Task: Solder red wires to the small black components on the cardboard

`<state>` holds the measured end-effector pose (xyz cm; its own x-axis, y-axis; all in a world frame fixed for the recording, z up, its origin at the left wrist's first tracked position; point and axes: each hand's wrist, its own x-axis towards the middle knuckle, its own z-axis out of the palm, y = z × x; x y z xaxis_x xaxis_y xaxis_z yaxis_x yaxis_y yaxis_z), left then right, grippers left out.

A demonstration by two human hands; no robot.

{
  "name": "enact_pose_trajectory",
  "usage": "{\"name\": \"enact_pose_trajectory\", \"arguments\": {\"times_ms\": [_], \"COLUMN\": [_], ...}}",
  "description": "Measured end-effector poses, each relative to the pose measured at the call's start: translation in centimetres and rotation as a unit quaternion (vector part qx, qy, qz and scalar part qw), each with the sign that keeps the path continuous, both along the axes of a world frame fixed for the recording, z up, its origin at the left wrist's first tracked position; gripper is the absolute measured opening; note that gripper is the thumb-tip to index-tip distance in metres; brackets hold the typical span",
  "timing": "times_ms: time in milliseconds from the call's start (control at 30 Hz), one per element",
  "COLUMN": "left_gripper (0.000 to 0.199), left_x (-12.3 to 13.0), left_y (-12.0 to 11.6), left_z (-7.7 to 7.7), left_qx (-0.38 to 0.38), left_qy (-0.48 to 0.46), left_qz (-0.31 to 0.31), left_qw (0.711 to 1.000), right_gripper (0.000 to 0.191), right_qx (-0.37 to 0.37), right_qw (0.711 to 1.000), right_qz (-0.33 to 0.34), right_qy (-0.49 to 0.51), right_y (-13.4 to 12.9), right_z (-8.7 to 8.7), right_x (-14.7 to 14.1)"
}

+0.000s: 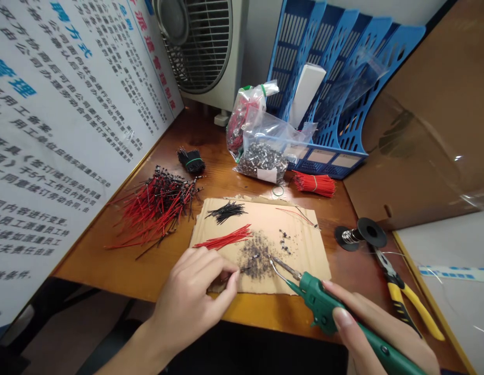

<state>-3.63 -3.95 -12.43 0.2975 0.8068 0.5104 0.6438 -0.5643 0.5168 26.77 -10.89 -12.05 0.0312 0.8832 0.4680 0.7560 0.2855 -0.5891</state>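
My right hand (377, 325) grips a green soldering gun (328, 304), its metal tip and a thin feed tube pointing left over the scorched middle of a cardboard sheet (310, 250). My left hand (201, 289) is closed in a pinch at the sheet's front edge. A short dark end, which looks like a black wire (246, 269), pokes out from its fingertips. Close to the iron's tip lies a small metal-and-black part (255, 256). Beyond my left hand are loose red wires (224, 238) and black wires (226, 212). Several small components (284, 242) lie right of the scorch marks.
At left is a heap of red and black wired parts (160, 203) and a black wire bundle (191, 160). Behind stand a bag of components (261, 159), a red wire bundle (314, 183) and a blue file rack (328, 165). Right are a solder spool (370, 233) and pliers (408, 297).
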Motion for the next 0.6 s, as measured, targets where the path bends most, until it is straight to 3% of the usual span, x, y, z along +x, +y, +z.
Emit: {"name": "enact_pose_trajectory", "arguments": {"times_ms": [133,300,433,600], "left_gripper": [0.016,0.015,0.016,0.017], "left_x": [0.0,0.0,0.0,0.0], "left_y": [0.0,0.0,0.0,-0.1], "left_z": [0.1,0.0,-0.1,0.0], "left_qx": [0.001,0.000,-0.001,-0.005], "left_qy": [0.001,-0.001,0.003,0.034], "left_qz": [0.001,0.000,0.002,0.005], "left_qw": [1.000,1.000,1.000,0.999], "right_gripper": [0.031,0.036,0.031,0.028], "right_qx": [0.004,-0.021,-0.029,-0.059], "right_qw": [1.000,0.994,0.995,0.985], "right_qz": [0.002,0.104,0.057,-0.057], "right_qy": [0.020,0.036,0.082,0.152], "right_y": [0.3,1.1,0.8,0.2], "right_z": [0.4,1.3,1.2,1.0], "right_x": [-0.1,0.6,0.4,-1.1]}}
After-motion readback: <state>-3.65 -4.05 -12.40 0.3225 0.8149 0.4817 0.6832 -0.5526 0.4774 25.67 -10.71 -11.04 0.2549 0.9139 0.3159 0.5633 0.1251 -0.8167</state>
